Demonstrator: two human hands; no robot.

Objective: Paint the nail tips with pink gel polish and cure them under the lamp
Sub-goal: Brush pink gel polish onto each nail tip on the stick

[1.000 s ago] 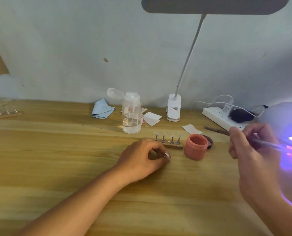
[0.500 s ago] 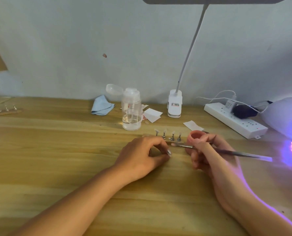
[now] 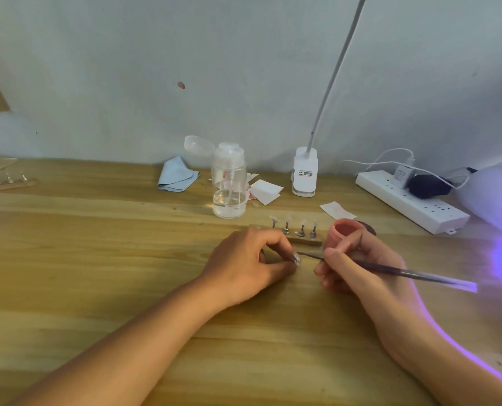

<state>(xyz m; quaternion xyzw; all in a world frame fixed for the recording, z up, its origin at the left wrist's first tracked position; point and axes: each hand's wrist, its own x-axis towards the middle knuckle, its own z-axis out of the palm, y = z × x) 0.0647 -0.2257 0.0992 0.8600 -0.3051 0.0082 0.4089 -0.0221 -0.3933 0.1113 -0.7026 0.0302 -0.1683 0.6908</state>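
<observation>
wooden table (image 3: 97,259) carries both forearms, reaching in from the near edge. the left hand (image 3: 249,259) lies knuckles up, thumb and curled fingers pinching 1 nail tip (image 3: 296,257) low over the wood. the right hand (image 3: 358,265) grips a thin brush (image 3: 390,269) like a pen, bristle end right at that tip. just behind stand the open pink jar (image 3: 343,232) and a holder strip (image 3: 308,242) with 4 tips; the glowing curing lamp (image 3: 490,197) sits far right.

illegible print on lamp base label (image 3: 303,173)
</observation>
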